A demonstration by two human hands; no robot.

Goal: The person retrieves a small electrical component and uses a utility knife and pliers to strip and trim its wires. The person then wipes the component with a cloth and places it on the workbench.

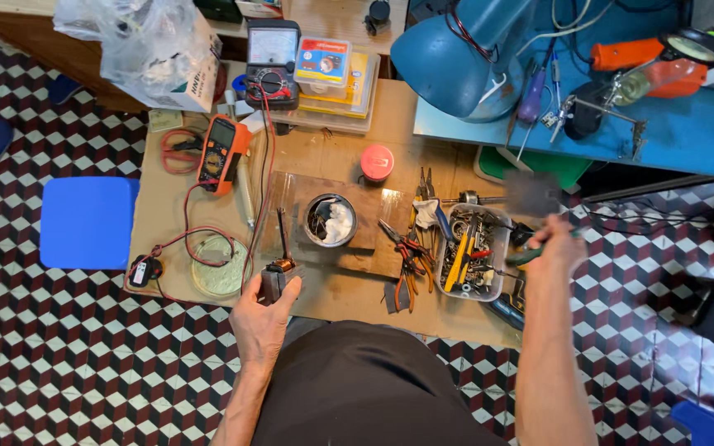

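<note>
— How are the arms set?

— Both bare forearms reach forward from the body, well apart. The left hand lies palm down, fingers curled forward, its grip closed on something small and dark.

— And the other one?

— The right hand is raised higher and farther out, blurred, its grip closed around a green handle that sticks out to the left of it.

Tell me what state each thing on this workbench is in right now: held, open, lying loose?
Left hand: closed around a small motor part.
Motor part: held upright, shaft pointing up.
Right hand: raised, gripping a green-handled tool.
Green-handled tool: held, blurred.
Clear tool box: open, full of tools.
Round tin: open, white material inside.
Orange multimeter: lying flat, leads attached.
Red pliers: lying loose.
</note>
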